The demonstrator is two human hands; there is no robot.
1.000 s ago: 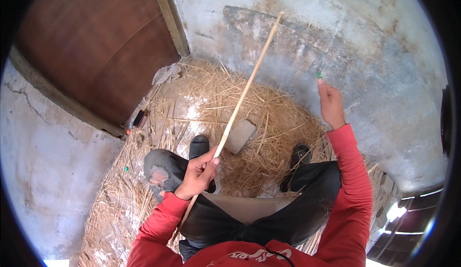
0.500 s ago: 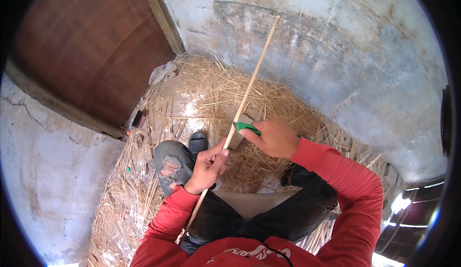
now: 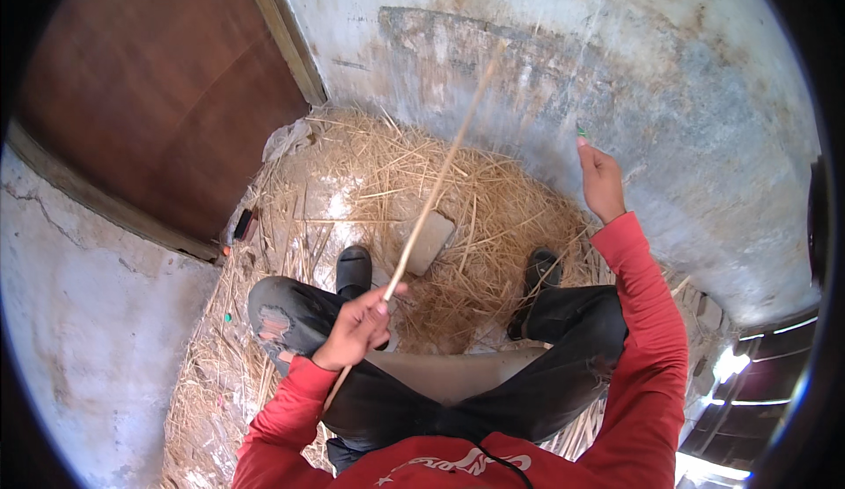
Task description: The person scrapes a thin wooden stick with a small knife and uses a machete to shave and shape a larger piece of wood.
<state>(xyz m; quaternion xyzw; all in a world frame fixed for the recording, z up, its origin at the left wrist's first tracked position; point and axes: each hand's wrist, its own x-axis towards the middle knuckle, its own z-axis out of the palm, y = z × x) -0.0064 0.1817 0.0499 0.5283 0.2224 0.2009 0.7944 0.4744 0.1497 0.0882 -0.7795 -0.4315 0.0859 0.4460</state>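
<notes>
My left hand [image 3: 356, 330] is closed around a long pale cane stick [image 3: 437, 191], low on its length. The stick slants from beside my left thigh up toward the wall, its far end blurred by motion. Out to the right and ahead, apart from the stick, my right hand [image 3: 603, 185] is closed on a small green-wrapped blade [image 3: 582, 132]. Only a little of the blade shows past the fingertips. Both sleeves are red.
Loose straw and shavings [image 3: 493, 216] cover the floor between my feet. A pale block [image 3: 429, 241] lies there. A stained wall [image 3: 634, 93] rises ahead, a brown door [image 3: 167, 93] stands at far left, and a small dark object [image 3: 244, 225] sits near it.
My right hand has swept off the stick, forward and to the right, with the green-wrapped blade. My left hand has dropped slightly lower and leftward, still holding the stick.
</notes>
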